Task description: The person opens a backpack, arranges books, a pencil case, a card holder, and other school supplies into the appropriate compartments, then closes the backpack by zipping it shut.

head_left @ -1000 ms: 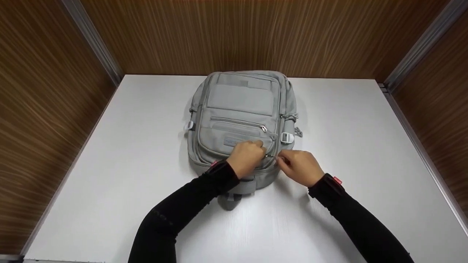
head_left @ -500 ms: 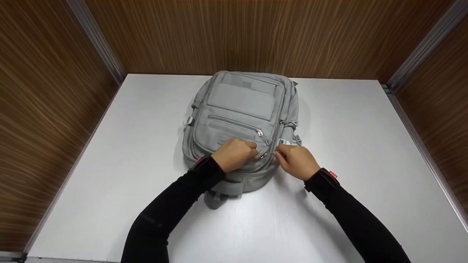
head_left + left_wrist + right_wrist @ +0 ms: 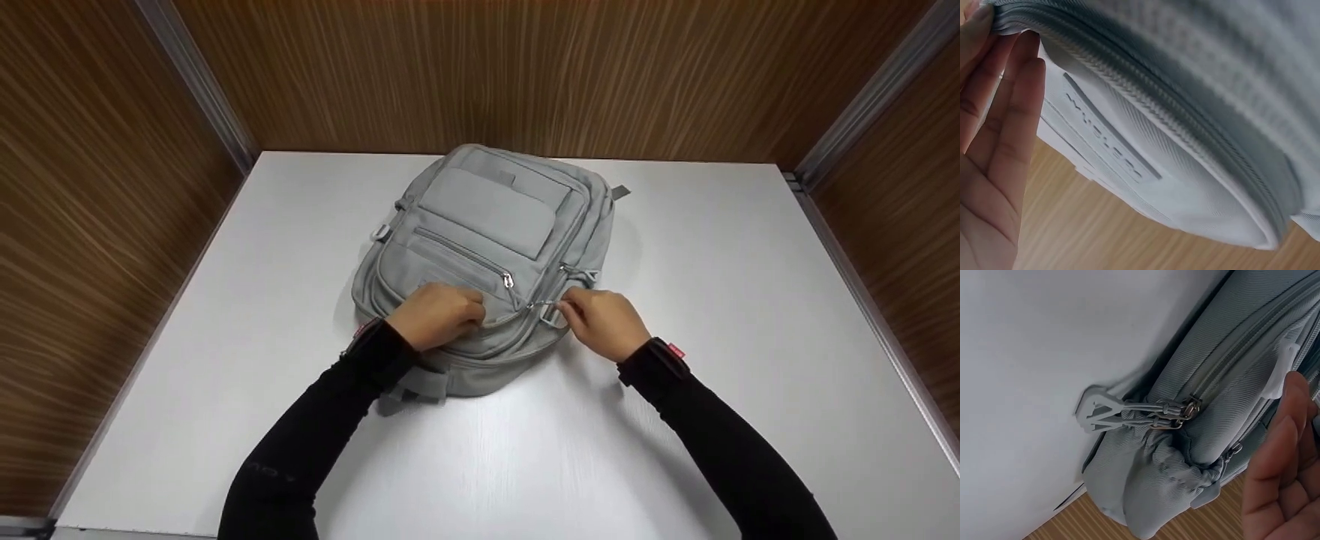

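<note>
A grey backpack (image 3: 487, 210) lies tilted on the white table, its lower end swung left. My left hand (image 3: 437, 315) grips the backpack's front near the curved edge of a pocket; in the left wrist view the thumb and fingers (image 3: 1027, 95) pinch cloth beside the zipper (image 3: 1129, 90). At the bag's right side, my right hand (image 3: 604, 322) pinches a zipper pull (image 3: 541, 303) between thumb and curled fingers, its cord stretched toward the pocket. What the right fingertips hold lies out of sight in the right wrist view.
A second zipper pull (image 3: 508, 280) hangs on the front pocket's zipper. Grey pulls (image 3: 1098, 410) lie over the bag's side in the right wrist view. Wood-grain panels (image 3: 480, 75) stand behind and at both sides of the white table (image 3: 750, 337).
The backpack's lower end has swung left, turning the bag askew. My left hand has moved left with it. My right hand has shifted slightly up and left, still pinching the zipper pull.
</note>
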A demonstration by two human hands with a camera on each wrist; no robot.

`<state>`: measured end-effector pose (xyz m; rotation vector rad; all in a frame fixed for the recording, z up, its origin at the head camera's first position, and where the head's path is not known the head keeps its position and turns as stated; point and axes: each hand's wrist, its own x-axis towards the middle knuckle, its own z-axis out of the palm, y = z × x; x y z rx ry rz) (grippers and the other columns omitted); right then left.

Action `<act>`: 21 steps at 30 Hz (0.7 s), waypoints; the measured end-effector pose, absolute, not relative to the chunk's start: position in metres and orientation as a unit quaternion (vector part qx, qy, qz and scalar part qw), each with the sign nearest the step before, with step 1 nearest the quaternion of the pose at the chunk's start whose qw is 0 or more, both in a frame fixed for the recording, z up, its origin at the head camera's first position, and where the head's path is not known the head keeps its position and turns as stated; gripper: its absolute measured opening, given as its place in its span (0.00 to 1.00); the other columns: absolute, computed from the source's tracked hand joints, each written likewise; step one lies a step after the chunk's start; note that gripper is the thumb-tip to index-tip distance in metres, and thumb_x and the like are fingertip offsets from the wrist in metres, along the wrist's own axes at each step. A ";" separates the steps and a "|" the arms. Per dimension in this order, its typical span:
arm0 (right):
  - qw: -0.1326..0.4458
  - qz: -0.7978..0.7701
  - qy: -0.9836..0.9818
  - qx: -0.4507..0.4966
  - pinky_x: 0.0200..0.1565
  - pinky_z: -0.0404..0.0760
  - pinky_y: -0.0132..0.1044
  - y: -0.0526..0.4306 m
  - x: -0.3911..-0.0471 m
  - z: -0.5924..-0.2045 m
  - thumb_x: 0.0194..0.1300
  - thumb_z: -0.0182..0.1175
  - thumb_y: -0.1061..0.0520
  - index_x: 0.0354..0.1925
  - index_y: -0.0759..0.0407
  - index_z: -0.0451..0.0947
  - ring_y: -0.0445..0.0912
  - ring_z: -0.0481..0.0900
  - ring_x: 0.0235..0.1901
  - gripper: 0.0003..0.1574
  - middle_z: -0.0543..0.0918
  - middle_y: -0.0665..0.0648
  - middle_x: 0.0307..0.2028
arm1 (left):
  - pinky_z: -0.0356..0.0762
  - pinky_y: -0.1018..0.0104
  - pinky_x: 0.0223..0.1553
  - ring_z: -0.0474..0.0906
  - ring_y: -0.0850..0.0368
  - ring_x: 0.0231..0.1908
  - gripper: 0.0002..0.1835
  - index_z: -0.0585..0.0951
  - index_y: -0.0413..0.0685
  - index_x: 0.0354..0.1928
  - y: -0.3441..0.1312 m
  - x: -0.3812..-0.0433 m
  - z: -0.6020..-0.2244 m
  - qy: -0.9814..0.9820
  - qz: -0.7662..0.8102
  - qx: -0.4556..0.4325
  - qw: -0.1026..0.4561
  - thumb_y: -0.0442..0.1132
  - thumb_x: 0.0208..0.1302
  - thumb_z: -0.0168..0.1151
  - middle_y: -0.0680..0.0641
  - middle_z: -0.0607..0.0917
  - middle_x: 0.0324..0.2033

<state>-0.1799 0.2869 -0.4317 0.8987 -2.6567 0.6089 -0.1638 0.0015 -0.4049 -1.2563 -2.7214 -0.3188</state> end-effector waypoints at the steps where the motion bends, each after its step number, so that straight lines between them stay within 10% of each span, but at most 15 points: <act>1: 0.136 0.210 -0.918 0.308 0.24 0.71 0.42 0.285 -0.181 -0.432 0.68 0.59 0.58 0.25 0.57 0.73 0.43 0.68 0.18 0.13 0.70 0.48 0.16 | 0.81 0.65 0.32 0.83 0.59 0.29 0.02 0.85 0.51 0.29 -0.002 -0.164 -0.405 -0.904 -0.103 -0.410 0.062 0.39 0.58 0.68 0.55 0.84 0.29; 21: 0.171 0.202 -0.932 0.248 0.20 0.71 0.47 0.256 -0.188 -0.429 0.68 0.59 0.52 0.29 0.57 0.82 0.48 0.73 0.16 0.13 0.76 0.52 0.15 | 0.82 0.55 0.39 0.84 0.51 0.32 0.03 0.85 0.50 0.28 -0.073 -0.166 -0.409 -0.943 -0.106 -0.299 0.095 0.39 0.57 0.69 0.53 0.85 0.28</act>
